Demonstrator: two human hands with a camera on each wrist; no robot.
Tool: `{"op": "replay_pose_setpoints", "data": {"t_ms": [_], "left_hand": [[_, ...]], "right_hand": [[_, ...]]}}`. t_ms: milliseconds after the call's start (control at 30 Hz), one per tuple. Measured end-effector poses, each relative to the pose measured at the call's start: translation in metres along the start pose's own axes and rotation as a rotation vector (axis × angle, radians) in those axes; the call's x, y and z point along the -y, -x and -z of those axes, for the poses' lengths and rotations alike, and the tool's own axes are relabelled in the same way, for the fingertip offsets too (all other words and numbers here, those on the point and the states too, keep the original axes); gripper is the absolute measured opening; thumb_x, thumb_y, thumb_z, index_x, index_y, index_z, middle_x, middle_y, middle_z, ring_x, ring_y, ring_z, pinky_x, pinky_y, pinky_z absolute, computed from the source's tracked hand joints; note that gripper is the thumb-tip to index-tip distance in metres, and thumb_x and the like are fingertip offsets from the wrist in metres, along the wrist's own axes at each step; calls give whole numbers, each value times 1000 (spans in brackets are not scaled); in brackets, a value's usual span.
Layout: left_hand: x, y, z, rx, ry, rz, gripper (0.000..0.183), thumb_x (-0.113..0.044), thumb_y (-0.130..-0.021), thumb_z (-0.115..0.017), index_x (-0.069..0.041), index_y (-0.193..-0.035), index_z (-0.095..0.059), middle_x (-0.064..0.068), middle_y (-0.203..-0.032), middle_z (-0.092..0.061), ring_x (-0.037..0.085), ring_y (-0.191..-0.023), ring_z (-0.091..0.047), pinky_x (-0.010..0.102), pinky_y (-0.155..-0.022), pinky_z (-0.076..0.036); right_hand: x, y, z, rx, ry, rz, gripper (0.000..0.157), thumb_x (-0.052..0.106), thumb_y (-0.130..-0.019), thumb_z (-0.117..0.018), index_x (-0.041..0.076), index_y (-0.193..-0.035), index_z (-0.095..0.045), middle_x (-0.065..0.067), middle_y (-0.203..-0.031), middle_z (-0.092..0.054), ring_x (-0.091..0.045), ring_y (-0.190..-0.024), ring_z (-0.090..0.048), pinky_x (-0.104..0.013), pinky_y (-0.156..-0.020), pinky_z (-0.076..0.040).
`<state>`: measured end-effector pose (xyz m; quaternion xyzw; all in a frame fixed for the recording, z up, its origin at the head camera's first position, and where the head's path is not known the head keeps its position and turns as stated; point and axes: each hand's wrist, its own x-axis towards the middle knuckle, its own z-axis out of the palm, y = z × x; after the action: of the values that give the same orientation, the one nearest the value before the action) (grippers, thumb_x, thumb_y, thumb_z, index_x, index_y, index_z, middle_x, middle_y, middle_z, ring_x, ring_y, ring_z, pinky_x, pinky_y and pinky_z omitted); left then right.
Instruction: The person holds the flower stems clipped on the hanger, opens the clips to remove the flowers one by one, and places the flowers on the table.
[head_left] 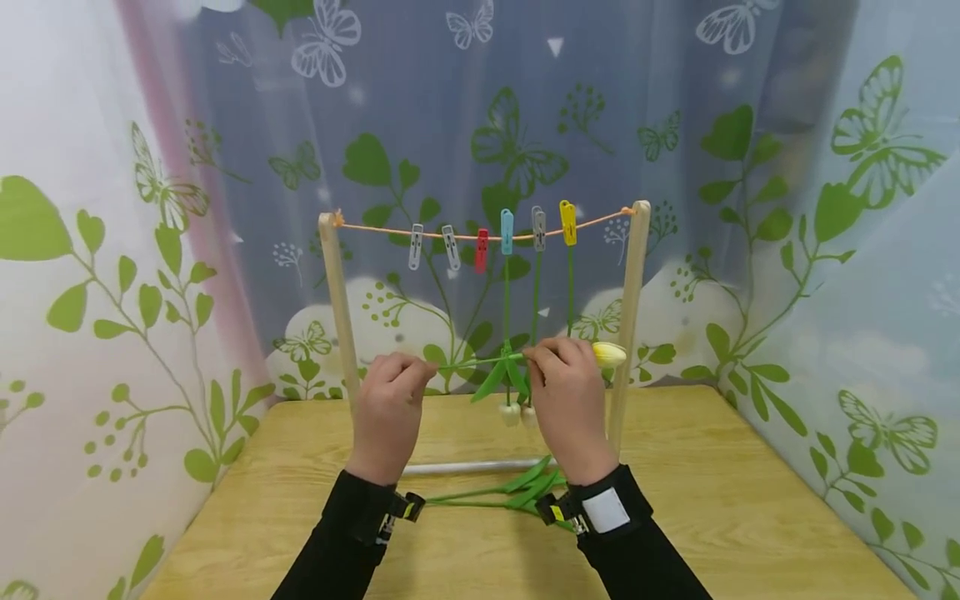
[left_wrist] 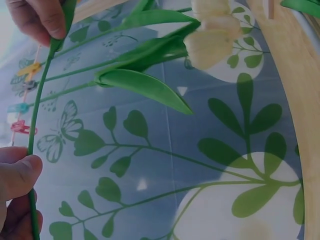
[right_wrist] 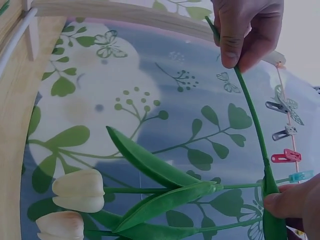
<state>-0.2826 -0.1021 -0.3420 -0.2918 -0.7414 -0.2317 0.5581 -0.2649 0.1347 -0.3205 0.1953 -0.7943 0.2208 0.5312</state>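
From my station I see the yellow tulip (head_left: 610,356) held roughly level in front of the hanging flowers (head_left: 507,292), below the cord (head_left: 386,231). The left hand (head_left: 386,408) pinches its stem (head_left: 468,363) near the tail, with a short end poking out beyond; the right hand (head_left: 572,400) grips the leafy part nearer the bloom. What worries me most is the crowd just behind: flowers hang head-down from the blue peg (head_left: 507,231), the gray peg (head_left: 539,228) and the yellow peg (head_left: 568,223), and the held stem crosses in front of their leaves. I can't tell whether it touches them; if it snagged, a sideways pull could drag a flower out of its peg or set the white tulips (right_wrist: 79,191) swinging. The cord sags, so a knock on it would likely shake every peg. The stem is thin, and I judge that bringing the hands together could bow it, while pulling them apart could slip it from the left pinch. The red peg (head_left: 482,250) hangs bare beside the blue one, leaving little finger room. Loose flowers (head_left: 480,503) lie lower down on the table (head_left: 240,517), where a dipping sleeve (head_left: 330,533) could sweep them aside.
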Motion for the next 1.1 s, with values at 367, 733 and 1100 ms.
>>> {"op": "replay_pose_setpoints", "data": {"t_ms": [367,733,1100], "left_hand": [[-6,-2,-1,32,-24,8,8,-6,-95,-67,-8,-92,-75,5,-93,-64,23,-84,-56,28,-80,-48],[-4,9,-3,50,-19,48,9,-9,-96,-67,-11,-94,-75,4,-92,-62,21,-82,-54,27,-73,-45],[-2,12,-6,49,-3,56,11,-9,-97,-66,-13,-92,-75,3,-88,-60,21,-80,-53,28,-67,-44]], "right_hand": [[-2,8,-2,-28,-20,-31,6,1,-90,-73,4,-93,-78,-9,-95,-66,-28,-88,-58,-37,-76,-53],[-2,16,-7,-26,-28,-40,8,-1,-87,-75,4,-92,-79,-8,-93,-65,-28,-87,-58,-38,-73,-55],[-2,18,-6,-22,-39,-39,8,-1,-89,-73,4,-93,-78,-9,-93,-65,-29,-88,-58,-37,-75,-54]]}}
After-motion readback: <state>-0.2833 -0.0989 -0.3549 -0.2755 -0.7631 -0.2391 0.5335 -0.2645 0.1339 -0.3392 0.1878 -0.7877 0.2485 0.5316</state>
